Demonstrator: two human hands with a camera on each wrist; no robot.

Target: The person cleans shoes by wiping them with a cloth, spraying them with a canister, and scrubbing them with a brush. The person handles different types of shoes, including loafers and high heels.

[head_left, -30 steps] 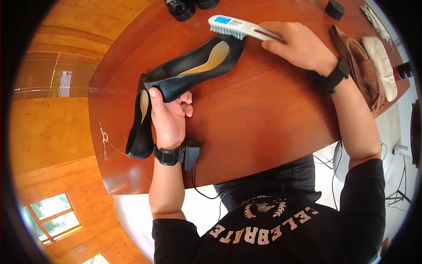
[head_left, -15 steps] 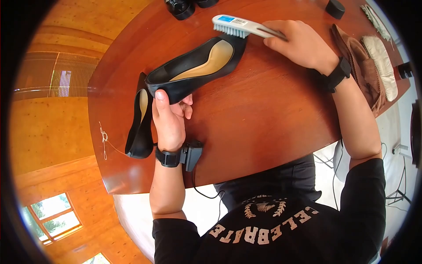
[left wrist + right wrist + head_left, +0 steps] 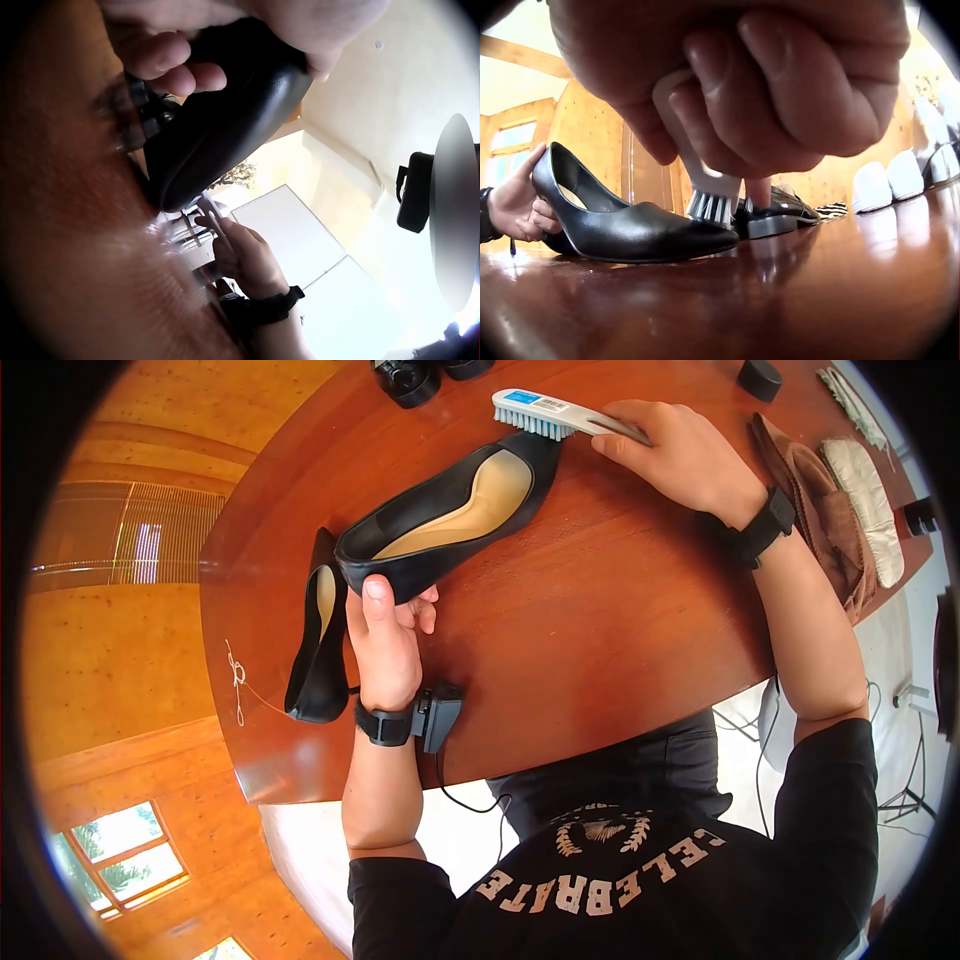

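My left hand [image 3: 388,650] grips a black pump [image 3: 430,565] by the heel end, thumb up against its back. A tan insole shows inside, and the pointed toe faces away to the right. My right hand [image 3: 690,465] holds a white scrub brush [image 3: 540,408] with a blue label by its slotted handle. In the right wrist view the brush bristles [image 3: 711,208] rest on top of the pump's toe [image 3: 682,240], which lies low at the tabletop. The matching black pump [image 3: 320,680] sits left of my left hand.
Shiny black shoes [image 3: 408,382] stand at the far edge. A black round container [image 3: 760,380], a brown item [image 3: 820,510] and a cream pad [image 3: 862,510] lie to the right. White string [image 3: 238,672] lies at left. White shoes [image 3: 874,187] show in the right wrist view.
The held pump has swung its heel slightly right and nearer, and tilts to show more insole. My left hand moved along with it. The brush shifted a little right over the toe.
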